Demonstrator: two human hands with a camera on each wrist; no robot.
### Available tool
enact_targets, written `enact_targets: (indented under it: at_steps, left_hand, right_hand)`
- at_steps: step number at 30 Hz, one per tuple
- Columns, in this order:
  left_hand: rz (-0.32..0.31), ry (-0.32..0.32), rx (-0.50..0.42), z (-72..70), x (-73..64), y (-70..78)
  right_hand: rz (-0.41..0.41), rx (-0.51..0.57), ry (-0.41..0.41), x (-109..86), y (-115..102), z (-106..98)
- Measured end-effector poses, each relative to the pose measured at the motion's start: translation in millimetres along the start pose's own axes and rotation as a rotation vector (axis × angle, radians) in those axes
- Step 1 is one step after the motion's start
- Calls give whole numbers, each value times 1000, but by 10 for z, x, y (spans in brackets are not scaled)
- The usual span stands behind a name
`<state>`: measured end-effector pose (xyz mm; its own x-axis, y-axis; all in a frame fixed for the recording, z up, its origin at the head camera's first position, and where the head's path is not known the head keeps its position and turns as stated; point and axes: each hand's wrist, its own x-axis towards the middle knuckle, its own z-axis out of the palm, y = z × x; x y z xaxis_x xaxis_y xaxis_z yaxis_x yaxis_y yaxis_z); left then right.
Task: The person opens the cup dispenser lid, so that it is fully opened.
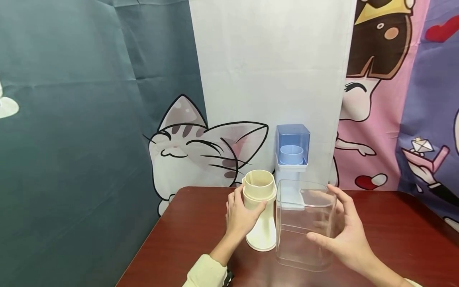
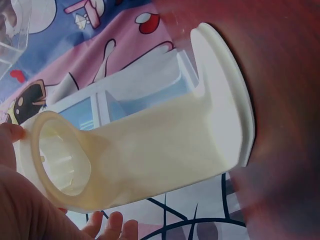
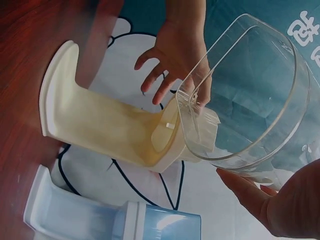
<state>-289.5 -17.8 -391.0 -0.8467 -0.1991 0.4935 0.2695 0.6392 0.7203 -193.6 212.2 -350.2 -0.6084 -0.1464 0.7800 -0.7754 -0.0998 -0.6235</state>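
Observation:
A cream dispenser stand with a round open collar on top and a flat foot stands on the table. My left hand holds it near the collar, thumb on the near side; in the left wrist view the stand's arched body shows from the side. In my right hand is a clear, open-topped plastic container, gripped by its side between thumb and fingers. It is held just right of the stand, above the table. In the right wrist view the container's rim partly overlaps the collar.
Behind the container stands a similar white dispenser with a blue transparent top, close to the back edge of the red-brown table. A printed cartoon cloth hangs directly behind the table.

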Motion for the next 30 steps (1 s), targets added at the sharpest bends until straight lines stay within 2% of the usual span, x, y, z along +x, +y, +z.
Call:
enact_targets:
  at_steps: [3,6,9,15,17,21,30]
  left_hand:
    - [-29,-4,0,0,31,-9]
    - [-46,-19,-5,25,69,-3]
    - [-53,-28,-3,42,127,1]
    - [-99,-25,-23,21,266,-9]
    - [-107,-39,-31,26,324,-11]
    - [-122,-58,-24,47,424,-23]
    - [-170,-57,-20,78,527,-114]
  right_hand:
    - [72,-67,14,-11,-5,21]
    - [103,-94,23,-24,-4,21]
    - [96,-76,24,-37,21,26]
    - [112,3,-29,-46,103,83]
    - [92,22,-43,-44,136,101]
    - [70,16,-66,-30,190,138]
    - [116,-55,-59,-74,307,193]
